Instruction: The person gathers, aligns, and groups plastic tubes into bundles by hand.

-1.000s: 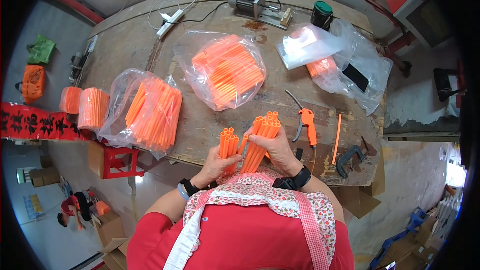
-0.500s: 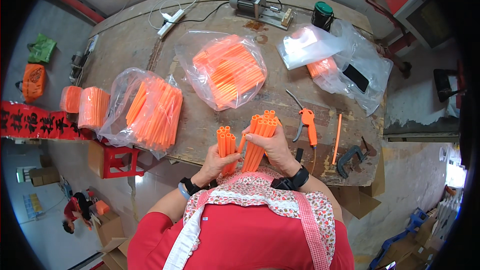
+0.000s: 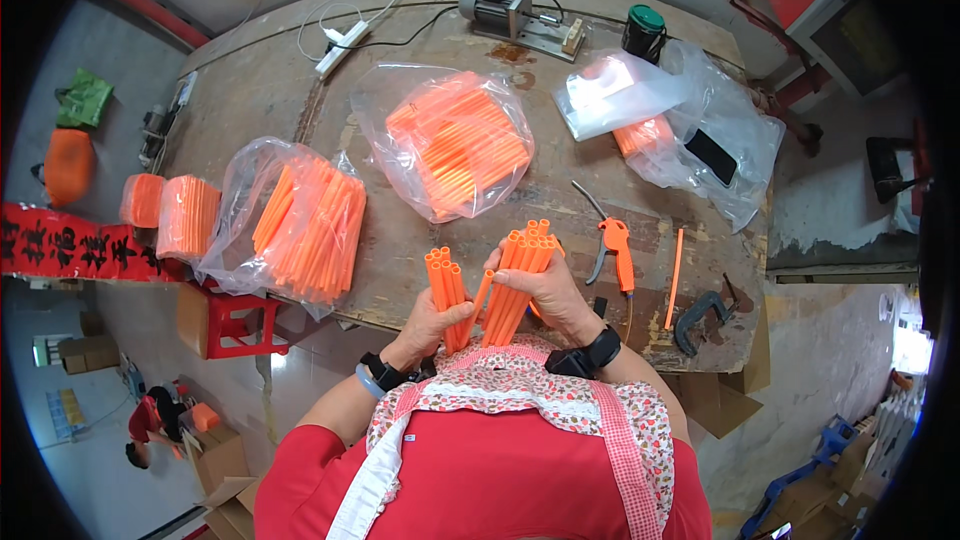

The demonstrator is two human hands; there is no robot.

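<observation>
Low in the centre of the frame, just above the apron: two bundles of orange tubes, side by side and nearly touching. Left hand (image 3: pixel 432 318) closed around the small bundle (image 3: pixel 443 292), a handful of tubes standing almost upright in the picture, open ends pointing toward the upper edge. Right hand (image 3: pixel 545 292) closed around the larger bundle (image 3: pixel 518 275), long axis leaning from lower left to upper right, open ends up near frame centre. One single tube (image 3: pixel 478 302) slanting across the gap between the bundles, lower end down by the left thumb, upper end up by the right hand's fingers; which hand actually pinches it, impossible to tell. Nearer to the left hand at its lower end, though.

Beyond the hands, on the wooden tabletop (image 3: pixel 400 230): a clear bag of loose orange tubes (image 3: pixel 300 225) at left centre, a second bag of tubes (image 3: pixel 460 145) above the hands, orange-handled cutters (image 3: pixel 612 245) just right of the larger bundle, and a lone tube (image 3: pixel 676 265) lying upright in the picture farther right.
</observation>
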